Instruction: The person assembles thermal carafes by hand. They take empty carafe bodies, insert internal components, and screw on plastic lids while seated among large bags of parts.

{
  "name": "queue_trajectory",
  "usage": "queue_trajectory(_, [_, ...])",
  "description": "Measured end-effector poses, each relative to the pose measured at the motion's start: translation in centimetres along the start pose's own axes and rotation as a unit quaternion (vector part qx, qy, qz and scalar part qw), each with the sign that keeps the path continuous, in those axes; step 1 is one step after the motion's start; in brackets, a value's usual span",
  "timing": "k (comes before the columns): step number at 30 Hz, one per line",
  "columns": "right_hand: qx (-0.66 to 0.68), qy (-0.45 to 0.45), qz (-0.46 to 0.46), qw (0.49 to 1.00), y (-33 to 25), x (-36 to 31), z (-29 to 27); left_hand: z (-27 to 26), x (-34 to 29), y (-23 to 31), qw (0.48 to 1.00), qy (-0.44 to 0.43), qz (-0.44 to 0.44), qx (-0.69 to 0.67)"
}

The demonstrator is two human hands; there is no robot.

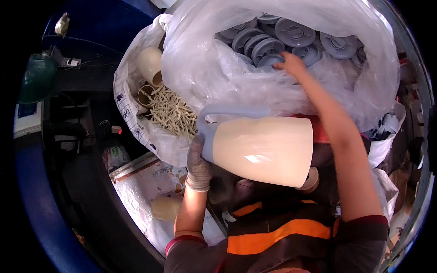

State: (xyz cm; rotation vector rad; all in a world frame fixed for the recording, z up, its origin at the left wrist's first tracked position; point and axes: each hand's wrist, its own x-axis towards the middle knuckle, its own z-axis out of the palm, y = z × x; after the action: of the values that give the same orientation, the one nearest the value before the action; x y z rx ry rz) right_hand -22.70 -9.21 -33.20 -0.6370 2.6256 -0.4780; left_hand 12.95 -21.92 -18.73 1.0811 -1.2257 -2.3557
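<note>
A cream jug (264,150) with a blue-grey collar and handle (227,110) lies sideways in front of my body. My left hand (197,166), in a grey glove, is closed round its collar end; the fingers are partly hidden behind the jug. My bare right hand (291,64) reaches into a clear plastic bag (255,88) full of round grey lids (295,32). Its fingertips are at the edge of one grey lid (270,60) near the front of the pile, and appear to pinch it.
Left of the bag stands a white sack (129,102) with cream jug bodies (150,61) and many short beige sticks (170,111). A plastic-covered box (145,182) carries another cream piece (165,208). Grey parts (389,125) lie in a bag at the right.
</note>
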Motion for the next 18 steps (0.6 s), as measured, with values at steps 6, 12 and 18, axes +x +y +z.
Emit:
queue_trajectory(6, [0.122, 0.343, -0.227, 0.904, -1.2, -11.0, -11.1, 0.4, 0.1, 0.1, 0.996, 0.008, -0.018, -0.086])
queue_trajectory(12, [-0.039, 0.18, -0.278, 0.943, 4.2, -24.7, -9.8, 0.5, -0.5, -1.4, 0.98, -0.055, -0.047, -0.188])
queue_trajectory(18, [-0.064, 0.211, -0.165, 0.961, 6.1, -24.2, -5.0, 0.9, -1.1, -2.3, 0.973, -0.057, -0.078, -0.21])
